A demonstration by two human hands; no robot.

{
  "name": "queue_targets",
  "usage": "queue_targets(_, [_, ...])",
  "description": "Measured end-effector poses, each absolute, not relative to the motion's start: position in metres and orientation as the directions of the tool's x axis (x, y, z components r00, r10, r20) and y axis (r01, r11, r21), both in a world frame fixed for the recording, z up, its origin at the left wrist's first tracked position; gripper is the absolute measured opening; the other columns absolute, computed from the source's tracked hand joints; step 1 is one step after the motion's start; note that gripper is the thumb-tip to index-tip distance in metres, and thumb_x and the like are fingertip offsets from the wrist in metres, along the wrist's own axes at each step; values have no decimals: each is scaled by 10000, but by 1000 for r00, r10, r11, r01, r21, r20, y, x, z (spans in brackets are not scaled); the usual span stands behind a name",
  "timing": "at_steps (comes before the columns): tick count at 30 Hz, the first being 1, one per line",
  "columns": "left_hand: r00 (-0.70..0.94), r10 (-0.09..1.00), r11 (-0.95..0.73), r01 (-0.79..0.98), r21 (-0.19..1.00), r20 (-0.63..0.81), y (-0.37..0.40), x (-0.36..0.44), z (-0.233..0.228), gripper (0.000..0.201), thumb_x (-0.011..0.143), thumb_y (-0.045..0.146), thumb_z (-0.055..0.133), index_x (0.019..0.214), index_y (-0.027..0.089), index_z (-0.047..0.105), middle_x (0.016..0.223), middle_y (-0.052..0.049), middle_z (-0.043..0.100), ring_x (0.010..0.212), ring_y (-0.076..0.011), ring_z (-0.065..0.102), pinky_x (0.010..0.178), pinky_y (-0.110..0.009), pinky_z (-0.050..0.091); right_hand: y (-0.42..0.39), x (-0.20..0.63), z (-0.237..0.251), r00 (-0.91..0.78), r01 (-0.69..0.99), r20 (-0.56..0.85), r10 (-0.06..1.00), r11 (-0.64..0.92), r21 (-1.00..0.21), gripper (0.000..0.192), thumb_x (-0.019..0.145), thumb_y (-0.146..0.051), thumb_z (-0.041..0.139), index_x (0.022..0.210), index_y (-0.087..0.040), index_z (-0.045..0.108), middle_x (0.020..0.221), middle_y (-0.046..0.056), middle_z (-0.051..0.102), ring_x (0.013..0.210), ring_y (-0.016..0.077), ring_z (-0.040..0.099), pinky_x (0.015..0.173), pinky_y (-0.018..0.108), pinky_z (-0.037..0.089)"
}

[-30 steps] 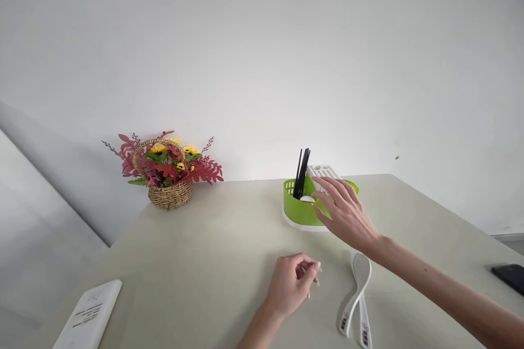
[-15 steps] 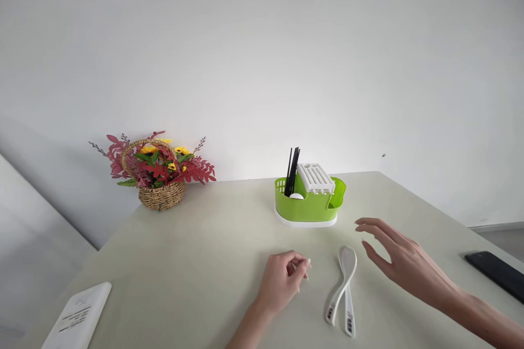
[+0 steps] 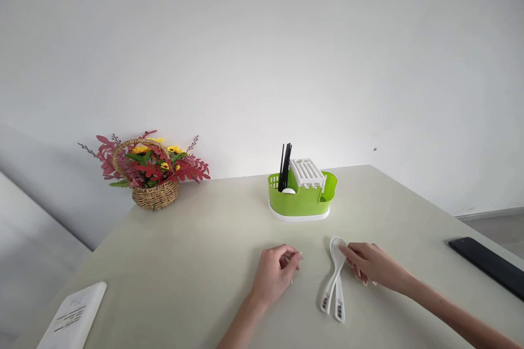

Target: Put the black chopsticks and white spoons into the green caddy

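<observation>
White ceramic spoons point(image 3: 336, 278), two of them, lie crossed on the desk point(image 3: 196, 262), bowls overlapping at the far end and handles running back toward the person. Right hand point(image 3: 368, 266) rests at their right side, fingertips point(image 3: 346, 251) touching the bowls, fingers loosely curled and nothing gripped. Left hand point(image 3: 275, 275) lies loosely curled and empty, near but apart on the left. Green cutlery holder point(image 3: 301, 202) stands beyond.

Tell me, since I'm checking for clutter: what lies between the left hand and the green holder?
In the head view, only bare table separates the left hand from the green holder.
</observation>
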State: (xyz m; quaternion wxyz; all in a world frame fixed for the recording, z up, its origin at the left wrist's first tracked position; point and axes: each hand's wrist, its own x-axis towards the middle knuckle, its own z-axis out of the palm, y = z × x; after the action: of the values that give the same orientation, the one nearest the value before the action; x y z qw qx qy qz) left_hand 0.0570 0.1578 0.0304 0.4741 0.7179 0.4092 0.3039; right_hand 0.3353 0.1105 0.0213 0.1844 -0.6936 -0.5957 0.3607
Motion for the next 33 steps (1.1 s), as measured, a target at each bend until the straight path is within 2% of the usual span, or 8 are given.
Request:
queue_targets(5, [491,869,-232,299,926,60,159,56,29,352,951,468,575,860,164,729,732,-30,718,509,-106,544,505,-219,407,110,333,24,8,671,-286,958,-217,-709,493,977,-594,395,624,-251,431,572,-16,653,497,145,631,536,257,467])
queue_targets(10, [492,870,-212,296,931,42,159,55,27,355,946,478,579,879,166,733,750,-33,725,517,-107,549,498,-217,405,104,334,37,-6,629,-235,972,-179,-756,507,984,-616,376,642,-253,466,585,-13,646,538,162,638,547,270,472])
queue_targets(14, [506,862,-191,282,940,23,159,54,30,435,973,545,523,901,167,724,753,-32,729,487,-97,541,494,-218,388,106,325,57,17,604,-160,987,-138,-785,532,1000,-634,345,660,-254,496,604,-12,645,586,163,616,605,275,474])
queue_targets(18, [561,828,-175,250,952,5,156,52,34,573,1006,630,410,918,161,728,790,-41,735,507,-95,544,513,-218,396,113,303,77,103,644,-2,995,-68,-762,583,1005,-647,340,614,-251,516,591,-8,655,566,162,581,619,280,447])
queue_targets(20, [599,801,-191,256,948,0,154,51,36,625,1020,641,357,906,157,737,733,-28,701,525,-101,543,522,-216,392,116,292,85,135,661,58,989,-47,-749,593,1003,-656,335,604,-255,512,598,-6,664,563,167,579,612,282,432])
queue_targets(24, [661,750,-249,255,934,19,149,50,40,665,1029,640,334,803,157,731,573,7,542,542,-113,514,550,-225,380,118,275,93,166,682,123,978,-24,-731,554,980,-676,379,637,-267,523,617,-20,666,569,173,583,628,288,417])
queue_targets(29, [711,703,-216,210,953,3,141,53,43,654,1038,643,294,853,170,708,561,45,406,494,-96,391,507,-232,300,117,271,98,179,729,167,970,-17,-685,535,967,-687,393,655,-274,529,630,-35,666,511,158,515,592,288,390])
queue_targets(33, [732,681,-268,233,935,13,138,55,41,587,1030,628,355,753,181,617,548,56,374,488,-88,343,501,-238,255,117,275,103,186,751,167,968,-31,-659,531,960,-692,413,655,-273,528,647,-32,682,518,158,527,584,288,396])
